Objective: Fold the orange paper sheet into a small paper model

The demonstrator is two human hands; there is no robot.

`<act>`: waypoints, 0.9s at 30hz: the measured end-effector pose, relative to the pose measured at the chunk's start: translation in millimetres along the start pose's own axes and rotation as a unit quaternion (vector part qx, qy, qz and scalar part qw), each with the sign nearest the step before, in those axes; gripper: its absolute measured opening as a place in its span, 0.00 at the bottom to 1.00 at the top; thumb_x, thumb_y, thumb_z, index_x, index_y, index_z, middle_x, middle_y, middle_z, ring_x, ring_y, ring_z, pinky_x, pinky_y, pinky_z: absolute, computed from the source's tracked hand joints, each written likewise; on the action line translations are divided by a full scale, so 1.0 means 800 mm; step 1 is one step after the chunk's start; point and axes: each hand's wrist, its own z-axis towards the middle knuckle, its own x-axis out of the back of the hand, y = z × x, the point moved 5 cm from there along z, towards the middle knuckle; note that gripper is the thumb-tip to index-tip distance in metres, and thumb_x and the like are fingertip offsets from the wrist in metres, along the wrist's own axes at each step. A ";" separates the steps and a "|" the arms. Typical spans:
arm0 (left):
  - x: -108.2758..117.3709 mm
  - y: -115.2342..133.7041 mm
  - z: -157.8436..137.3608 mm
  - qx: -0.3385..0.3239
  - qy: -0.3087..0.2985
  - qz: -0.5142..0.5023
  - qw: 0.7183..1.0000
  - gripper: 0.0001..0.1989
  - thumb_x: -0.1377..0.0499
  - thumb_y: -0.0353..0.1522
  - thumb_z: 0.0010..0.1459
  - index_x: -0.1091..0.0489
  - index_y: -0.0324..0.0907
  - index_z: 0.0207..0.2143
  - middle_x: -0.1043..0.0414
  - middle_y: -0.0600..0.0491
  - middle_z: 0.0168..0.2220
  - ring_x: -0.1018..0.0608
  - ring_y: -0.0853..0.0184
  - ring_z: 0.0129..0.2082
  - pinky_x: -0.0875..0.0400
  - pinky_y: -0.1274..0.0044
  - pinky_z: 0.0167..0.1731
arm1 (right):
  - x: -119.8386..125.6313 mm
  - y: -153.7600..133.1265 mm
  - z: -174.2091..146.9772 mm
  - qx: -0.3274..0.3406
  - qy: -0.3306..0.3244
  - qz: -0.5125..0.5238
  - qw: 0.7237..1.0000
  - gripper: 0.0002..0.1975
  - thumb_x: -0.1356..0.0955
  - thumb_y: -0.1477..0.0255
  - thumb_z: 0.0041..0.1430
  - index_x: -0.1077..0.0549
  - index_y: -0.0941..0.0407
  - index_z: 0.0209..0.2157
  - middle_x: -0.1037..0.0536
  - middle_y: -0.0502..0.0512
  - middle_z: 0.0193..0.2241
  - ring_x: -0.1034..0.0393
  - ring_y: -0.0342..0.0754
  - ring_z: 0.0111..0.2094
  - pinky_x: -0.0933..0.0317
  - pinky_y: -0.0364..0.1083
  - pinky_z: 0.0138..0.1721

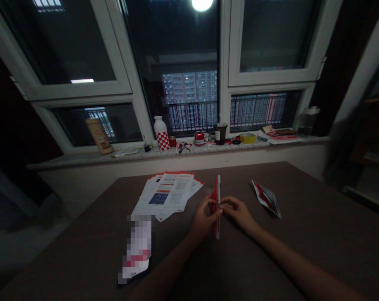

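A folded red-and-white paper stands on edge above the middle of the table, seen almost edge-on. My left hand grips it from the left, thumb on the near side. From the right, my right hand has thumb and fingertips pinched at the paper's white side. Another folded paper, red inside and pale outside, lies partly opened to the right of my right hand. To the left of my hands rests a fanned stack of printed sheets with red edges.
A blurred-out phone-like object lies at the left on the dark table. Along the windowsill stand a tan tumbler, a checkered bottle, a red can, a dark cup and yellow tape.
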 end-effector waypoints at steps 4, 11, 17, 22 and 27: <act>-0.002 0.002 -0.002 0.015 -0.014 -0.010 1.000 0.11 0.35 0.30 0.50 0.30 0.43 0.37 0.32 0.46 0.57 0.31 0.57 0.58 0.42 0.65 0.58 | 0.001 -0.010 -0.001 0.010 -0.001 -0.056 0.998 0.16 0.29 0.57 0.52 0.25 0.55 0.35 0.21 0.53 0.33 0.27 0.50 0.35 0.35 0.47 0.39; -0.001 -0.005 0.001 0.008 -0.033 0.021 0.999 0.12 0.33 0.31 0.49 0.30 0.44 0.36 0.34 0.45 0.59 0.37 0.56 0.63 0.46 0.64 0.61 | 0.006 -0.006 0.000 0.010 0.006 -0.072 0.997 0.18 0.30 0.55 0.52 0.24 0.56 0.35 0.21 0.53 0.32 0.28 0.49 0.36 0.36 0.46 0.39; 0.000 -0.012 0.001 -0.002 -0.028 0.034 0.999 0.12 0.33 0.31 0.48 0.30 0.43 0.36 0.30 0.46 0.55 0.36 0.56 0.61 0.47 0.62 0.61 | 0.003 -0.002 0.000 0.002 -0.010 -0.044 0.999 0.18 0.30 0.55 0.52 0.24 0.56 0.35 0.21 0.54 0.34 0.28 0.50 0.38 0.36 0.47 0.42; 0.000 -0.012 0.001 0.005 -0.022 0.033 0.999 0.13 0.33 0.31 0.47 0.30 0.43 0.35 0.29 0.46 0.52 0.34 0.55 0.59 0.45 0.63 0.60 | 0.003 -0.005 -0.001 -0.003 -0.010 -0.044 0.999 0.19 0.29 0.55 0.51 0.24 0.56 0.35 0.21 0.54 0.33 0.28 0.50 0.37 0.36 0.47 0.41; 0.001 -0.011 0.001 0.020 -0.019 0.014 1.000 0.13 0.33 0.31 0.48 0.31 0.43 0.36 0.30 0.45 0.53 0.34 0.56 0.60 0.45 0.64 0.60 | 0.006 -0.007 -0.001 -0.013 0.001 -0.045 0.999 0.20 0.29 0.54 0.50 0.24 0.57 0.34 0.21 0.54 0.32 0.28 0.49 0.36 0.36 0.47 0.40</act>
